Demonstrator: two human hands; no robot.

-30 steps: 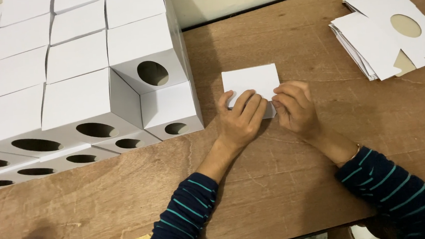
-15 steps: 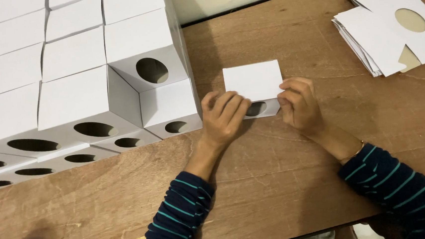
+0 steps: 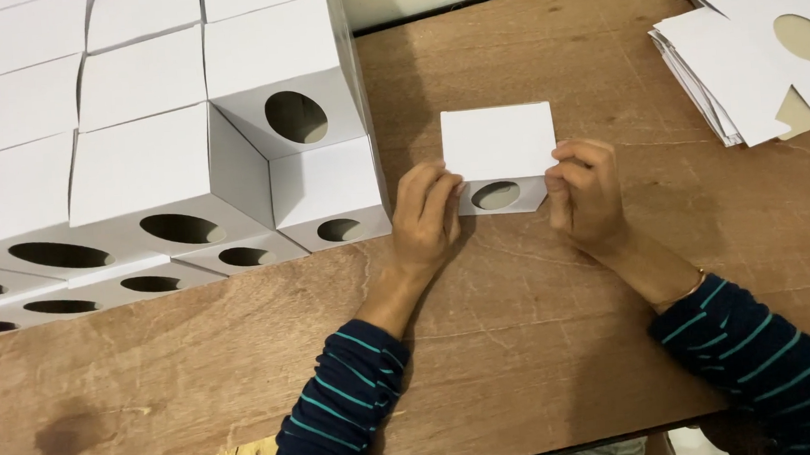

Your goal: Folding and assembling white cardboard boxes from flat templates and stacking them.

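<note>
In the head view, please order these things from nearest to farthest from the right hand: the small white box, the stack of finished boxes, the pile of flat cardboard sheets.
Measured from the right hand:
1. Small white box: held by this hand, at the table's middle.
2. Pile of flat cardboard sheets: at the upper right corner, apart from the hand.
3. Stack of finished boxes: on the left, beyond the left hand.

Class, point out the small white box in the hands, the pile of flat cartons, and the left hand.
Small white box (image 3: pixel 499 143), head view, top face.
Pile of flat cartons (image 3: pixel 744 52), head view, top sheet.
Left hand (image 3: pixel 426 212), head view, back of hand.
</note>
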